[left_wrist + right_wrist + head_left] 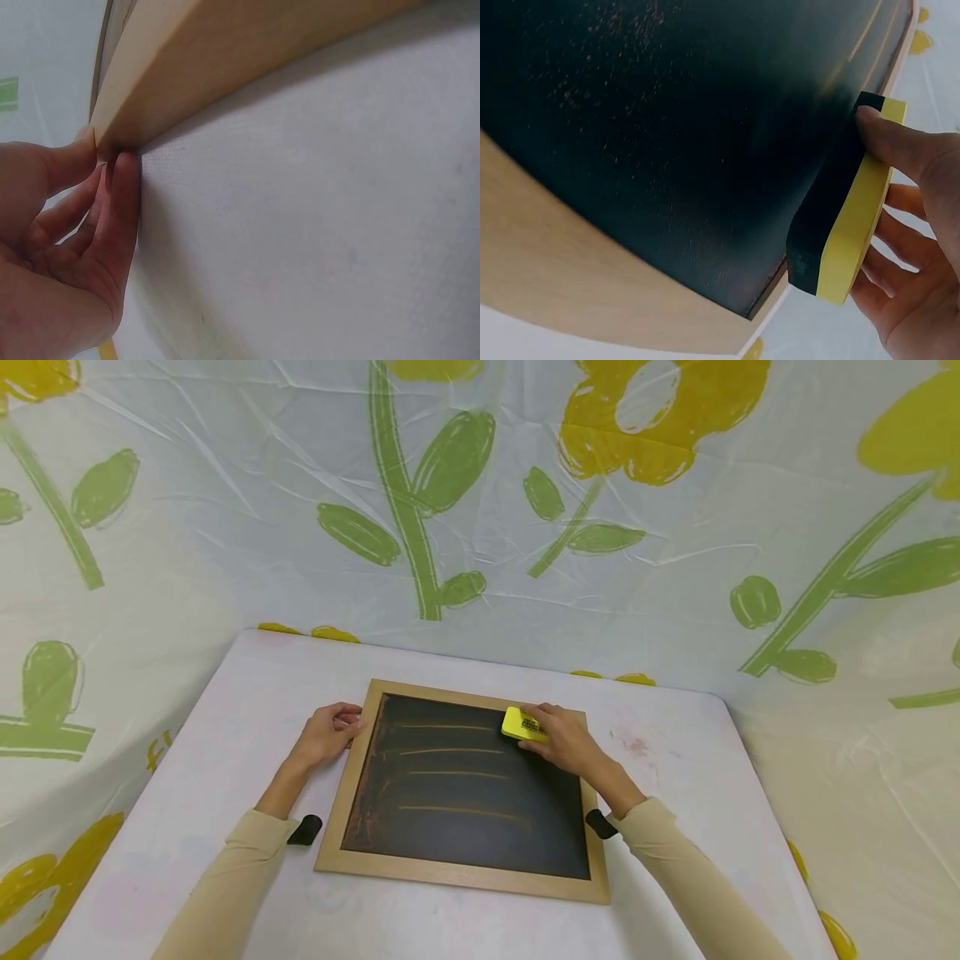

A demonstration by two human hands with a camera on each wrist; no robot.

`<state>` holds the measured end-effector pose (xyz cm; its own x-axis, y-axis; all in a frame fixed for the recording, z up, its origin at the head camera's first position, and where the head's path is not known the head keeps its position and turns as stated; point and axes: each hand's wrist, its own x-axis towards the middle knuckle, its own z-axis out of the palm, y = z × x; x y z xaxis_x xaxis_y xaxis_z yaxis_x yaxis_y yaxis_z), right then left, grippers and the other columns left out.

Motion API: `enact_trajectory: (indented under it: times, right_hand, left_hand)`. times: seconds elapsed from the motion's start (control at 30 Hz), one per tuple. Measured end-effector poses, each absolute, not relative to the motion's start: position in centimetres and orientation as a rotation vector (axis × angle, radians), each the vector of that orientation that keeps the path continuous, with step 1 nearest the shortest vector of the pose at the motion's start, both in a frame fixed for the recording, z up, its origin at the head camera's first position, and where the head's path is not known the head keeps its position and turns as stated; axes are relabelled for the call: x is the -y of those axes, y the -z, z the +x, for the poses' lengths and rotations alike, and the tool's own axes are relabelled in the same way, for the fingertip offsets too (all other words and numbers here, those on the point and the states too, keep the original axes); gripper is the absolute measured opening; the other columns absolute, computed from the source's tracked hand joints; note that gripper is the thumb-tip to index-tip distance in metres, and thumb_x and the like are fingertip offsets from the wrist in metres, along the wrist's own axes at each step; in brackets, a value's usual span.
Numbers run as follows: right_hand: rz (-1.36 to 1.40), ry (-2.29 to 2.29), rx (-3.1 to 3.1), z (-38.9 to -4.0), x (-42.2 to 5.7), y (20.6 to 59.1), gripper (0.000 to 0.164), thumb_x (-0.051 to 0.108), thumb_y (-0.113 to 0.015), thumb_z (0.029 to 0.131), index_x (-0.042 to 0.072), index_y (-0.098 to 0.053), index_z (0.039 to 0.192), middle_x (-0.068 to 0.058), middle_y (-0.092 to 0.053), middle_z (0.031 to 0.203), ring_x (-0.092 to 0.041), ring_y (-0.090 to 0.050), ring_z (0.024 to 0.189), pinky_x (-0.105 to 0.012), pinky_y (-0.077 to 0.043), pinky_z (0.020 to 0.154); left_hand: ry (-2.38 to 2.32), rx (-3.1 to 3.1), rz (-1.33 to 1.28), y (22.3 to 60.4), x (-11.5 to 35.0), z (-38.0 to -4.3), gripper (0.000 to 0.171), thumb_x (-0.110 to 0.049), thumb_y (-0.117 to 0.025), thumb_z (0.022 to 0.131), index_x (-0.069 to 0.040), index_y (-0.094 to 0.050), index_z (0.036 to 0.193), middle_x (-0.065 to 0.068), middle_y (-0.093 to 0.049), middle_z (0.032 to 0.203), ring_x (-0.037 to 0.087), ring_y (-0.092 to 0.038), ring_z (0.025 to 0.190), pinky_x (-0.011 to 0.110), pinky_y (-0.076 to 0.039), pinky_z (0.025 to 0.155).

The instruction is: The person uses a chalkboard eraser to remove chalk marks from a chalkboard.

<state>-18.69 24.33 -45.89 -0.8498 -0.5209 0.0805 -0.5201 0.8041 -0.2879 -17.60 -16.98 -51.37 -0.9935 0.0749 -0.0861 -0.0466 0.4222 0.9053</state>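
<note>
A small chalkboard (465, 777) in a light wooden frame lies on the table, with several orange chalk lines across its dark surface. My left hand (325, 735) pinches the frame's left edge; in the left wrist view its thumb is against the wood (161, 82) and its fingertips are at the lower edge. Near the top right corner, my right hand (562, 737) grips a yellow-and-black chalkboard eraser (521, 724). The right wrist view shows the eraser's black felt side (829, 191) facing the board, thumb on one long side and fingers behind.
White cloth with pale smudges covers the table (187, 827). Reddish chalk marks (633, 743) stain it right of the board. A flower-printed curtain (480, 510) hangs behind and along both sides. Chalk dust specks (630, 90) dot the board.
</note>
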Motion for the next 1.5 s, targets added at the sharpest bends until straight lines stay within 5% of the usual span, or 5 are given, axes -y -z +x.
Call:
enact_trajectory:
  times: [1.5]
  right_hand:
    - [-0.985,0.546,-2.789,-20.4,-21.0,45.9,0.062,0.022,-0.082,0.09,-0.002,-0.059,0.142,-0.018,-0.061,0.14,-0.036,-0.058,0.13,-0.05,-0.045,0.107]
  left_hand:
    - [-1.547,-2.627,0.053,50.7,16.8,-17.3,0.034,-0.006,-0.064,0.101,0.014,-0.059,0.129,0.026,-0.064,0.108,0.032,-0.065,0.091,0.022,-0.052,0.062]
